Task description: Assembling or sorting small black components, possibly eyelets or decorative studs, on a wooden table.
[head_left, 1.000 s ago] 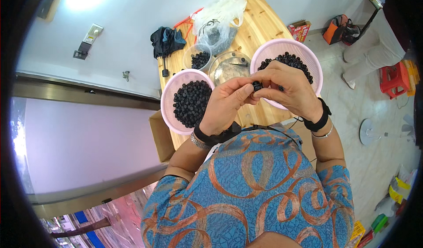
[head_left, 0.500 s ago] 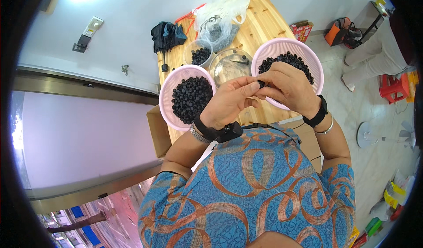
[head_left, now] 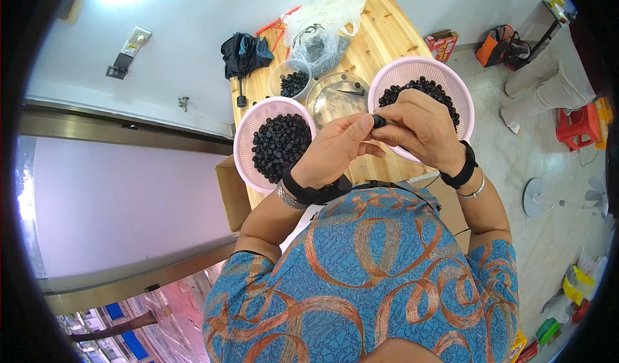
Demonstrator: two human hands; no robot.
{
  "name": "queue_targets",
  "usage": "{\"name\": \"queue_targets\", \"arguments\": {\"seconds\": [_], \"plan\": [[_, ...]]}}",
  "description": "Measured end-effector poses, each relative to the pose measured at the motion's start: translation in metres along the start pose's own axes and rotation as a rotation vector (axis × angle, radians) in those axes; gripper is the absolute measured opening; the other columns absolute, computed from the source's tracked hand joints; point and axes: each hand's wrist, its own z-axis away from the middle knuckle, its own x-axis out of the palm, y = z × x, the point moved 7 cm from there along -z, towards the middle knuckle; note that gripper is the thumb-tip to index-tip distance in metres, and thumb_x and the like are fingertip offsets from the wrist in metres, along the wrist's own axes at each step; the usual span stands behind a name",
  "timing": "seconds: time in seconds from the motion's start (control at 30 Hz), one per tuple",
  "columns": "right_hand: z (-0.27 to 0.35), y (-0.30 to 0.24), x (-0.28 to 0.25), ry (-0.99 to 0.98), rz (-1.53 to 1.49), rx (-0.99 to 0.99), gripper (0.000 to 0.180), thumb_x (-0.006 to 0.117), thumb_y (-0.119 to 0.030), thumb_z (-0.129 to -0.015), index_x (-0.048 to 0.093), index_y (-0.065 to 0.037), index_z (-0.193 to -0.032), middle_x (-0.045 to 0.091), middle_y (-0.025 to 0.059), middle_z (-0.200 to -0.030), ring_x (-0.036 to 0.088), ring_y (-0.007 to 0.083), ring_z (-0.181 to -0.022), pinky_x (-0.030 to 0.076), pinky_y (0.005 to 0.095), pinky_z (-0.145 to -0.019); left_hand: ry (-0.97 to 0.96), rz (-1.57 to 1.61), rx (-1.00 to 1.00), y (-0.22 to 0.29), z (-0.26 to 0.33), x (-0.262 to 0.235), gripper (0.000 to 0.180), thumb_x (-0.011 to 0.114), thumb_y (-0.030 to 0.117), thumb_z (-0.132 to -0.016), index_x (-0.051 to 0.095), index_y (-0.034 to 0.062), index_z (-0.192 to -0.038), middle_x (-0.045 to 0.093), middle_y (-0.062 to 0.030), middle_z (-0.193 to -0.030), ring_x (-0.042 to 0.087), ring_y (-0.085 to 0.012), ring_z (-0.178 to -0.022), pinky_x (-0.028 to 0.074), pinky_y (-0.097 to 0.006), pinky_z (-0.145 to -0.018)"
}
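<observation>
Between my two hands, over the near part of the table, is a small round black cap-like piece (head_left: 378,121). My right hand (head_left: 416,126) pinches it with thumb and fingertips. The thumb and fingers of my left hand (head_left: 338,145) close against its other side. To the left, a pink basket (head_left: 244,163) holds a heap of small black pieces (head_left: 281,145). A second pink basket (head_left: 459,82), partly hidden by my right hand, holds more of them. Behind my hands lies a round clear lid or tray (head_left: 329,98) with a thin dark tool (head_left: 350,92) on it.
A clear tub (head_left: 277,73) of black pieces stands on the wooden table (head_left: 380,21), beside plastic bags (head_left: 325,21) and a folded dark umbrella (head_left: 245,55). A cardboard box (head_left: 232,195) sits at the left edge. Another person's legs (head_left: 548,89) and a red stool (head_left: 576,129) are at the right.
The black piece shows more clearly between my fingertips, and my fingers have shifted slightly around it. The baskets and the other table items look the same.
</observation>
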Motion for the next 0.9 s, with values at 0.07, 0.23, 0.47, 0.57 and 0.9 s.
{"name": "queue_targets", "arguments": {"seconds": [0.07, 0.23, 0.47, 0.57, 0.9], "plan": [[0.000, -0.002, 0.001, -0.012, -0.009, -0.013, 0.020, 0.069, -0.018, -0.070, 0.062, -0.006, -0.085, 0.051, 0.0058, -0.068, 0.052, 0.0216, -0.062, 0.042, 0.0304, -0.052, -0.037, -0.084, 0.024, 0.003, 0.003, 0.001, 0.038, 0.042, 0.030, -0.094, 0.052, -0.0023, -0.112, 0.058, -0.0082, -0.102, 0.056, -0.0134, -0.091, 0.046, -0.027, -0.079], [0.001, -0.003, 0.003, 0.005, -0.048, 0.000, 0.021, 0.069, -0.018, -0.069, 0.062, -0.006, -0.084, 0.052, 0.0055, -0.067, 0.053, 0.0217, -0.062, 0.042, 0.0304, -0.053, -0.002, -0.278, 0.108, 0.012, 0.007, 0.007, 0.041, 0.038, 0.030, -0.096, 0.048, -0.0057, -0.113, 0.059, -0.0109, -0.097, 0.056, -0.0150, -0.086, 0.046, -0.027, -0.076], [-0.004, -0.008, 0.003, -0.020, -0.082, 0.032, 0.021, 0.071, -0.016, -0.069, 0.063, -0.006, -0.086, 0.052, 0.0047, -0.067, 0.052, 0.0191, -0.060, 0.042, 0.0289, -0.052, 0.026, -0.223, 0.157, 0.005, 0.011, 0.001, 0.040, 0.039, 0.030, -0.095, 0.049, -0.0050, -0.111, 0.058, -0.0085, -0.090, 0.055, -0.0131, -0.079, 0.046, -0.026, -0.071], [-0.004, -0.005, 0.007, -0.107, -0.214, 0.157, 0.021, 0.071, -0.013, -0.070, 0.063, -0.005, -0.087, 0.051, 0.0041, -0.066, 0.051, 0.0160, -0.058, 0.040, 0.0274, -0.050, 0.004, -0.185, 0.158, 0.005, 0.012, -0.004, 0.039, 0.039, 0.031, -0.095, 0.050, -0.0041, -0.108, 0.056, -0.0065, -0.086, 0.054, -0.0116, -0.074, 0.045, -0.024, -0.067], [-0.007, -0.015, 0.014, -0.010, -0.136, 0.112, 0.020, 0.066, -0.010, -0.074, 0.060, -0.004, -0.092, 0.050, 0.0044, -0.067, 0.051, 0.0157, -0.058, 0.041, 0.0262, -0.050, 0.025, -0.279, 0.216, 0.014, 0.020, -0.007, 0.031, 0.040, 0.027, -0.095, 0.052, -0.0019, -0.102, 0.056, -0.0049, -0.081, 0.052, -0.0094, -0.069, 0.044, -0.022, -0.064]]}}
